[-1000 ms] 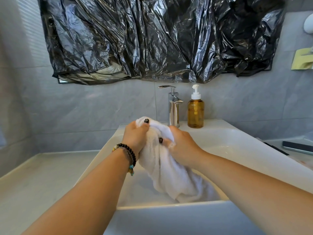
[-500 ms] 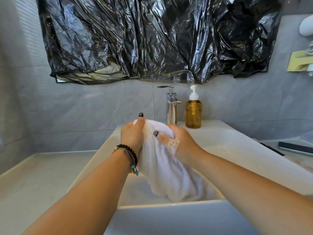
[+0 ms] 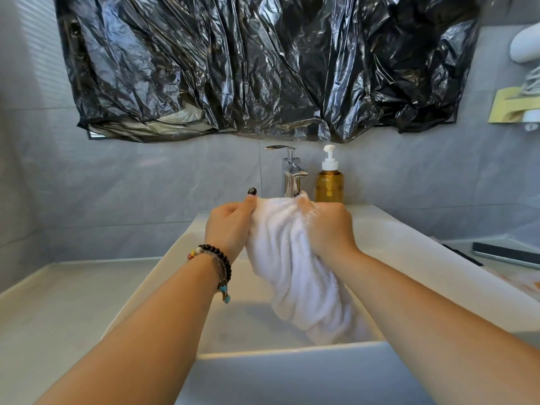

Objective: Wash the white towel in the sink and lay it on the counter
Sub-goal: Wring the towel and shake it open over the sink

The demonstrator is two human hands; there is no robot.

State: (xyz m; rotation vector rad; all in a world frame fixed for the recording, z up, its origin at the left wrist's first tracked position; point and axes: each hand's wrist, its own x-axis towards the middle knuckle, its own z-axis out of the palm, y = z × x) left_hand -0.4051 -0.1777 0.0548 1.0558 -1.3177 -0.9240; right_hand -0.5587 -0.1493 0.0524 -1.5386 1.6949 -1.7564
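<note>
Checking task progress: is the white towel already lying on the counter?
No: both hands, left hand and right hand, hold the white towel bunched above the sink.

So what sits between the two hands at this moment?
In the head view, the bunched top of the towel fills the gap: the left hand and right hand both grip it over the sink.

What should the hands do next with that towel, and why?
Probably keep rubbing the two gripped bunches together: both the left hand and right hand clutch the white towel over the sink, and suds show by the right hand's fingers.
</note>
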